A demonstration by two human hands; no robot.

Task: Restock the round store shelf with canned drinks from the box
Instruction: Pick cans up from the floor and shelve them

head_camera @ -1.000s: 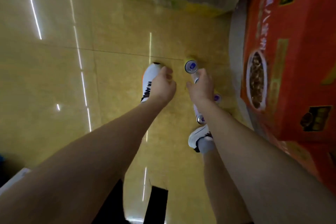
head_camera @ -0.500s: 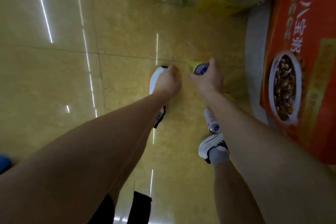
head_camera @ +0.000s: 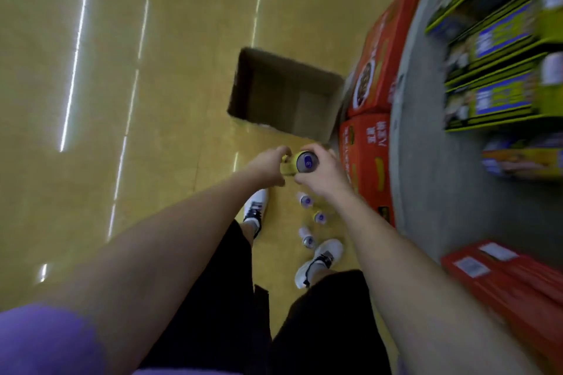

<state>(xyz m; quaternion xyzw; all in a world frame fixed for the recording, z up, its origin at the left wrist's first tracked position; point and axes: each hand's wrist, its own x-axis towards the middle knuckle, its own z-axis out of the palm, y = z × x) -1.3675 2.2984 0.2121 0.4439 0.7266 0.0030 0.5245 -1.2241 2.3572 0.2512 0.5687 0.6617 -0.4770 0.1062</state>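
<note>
Above a glossy yellow shop floor (head_camera: 91, 161), a person is standing with both hands raised together, each one holding a canned drink. The right hand (head_camera: 324, 175) is wrapping its grip round a yellow can (head_camera: 306, 162) whose round silver end, printed with purple, is facing the camera; the left hand (head_camera: 269, 167) is closing its grip on a second can (head_camera: 285, 168), mostly hidden, pressed against the first. Holding them side by side likely lets both go up to the shelf in one trip. Three more cans (head_camera: 305, 200) are standing on the floor between the white shoes, staged within reach. An open brown cardboard box (head_camera: 283, 94), matte and seemingly empty, is sitting just beyond the hands. At right, the curved grey shelf (head_camera: 426, 161) is carrying blurred green-and-blue cartons, with red cartons (head_camera: 368, 161) stacked against its base.
</note>
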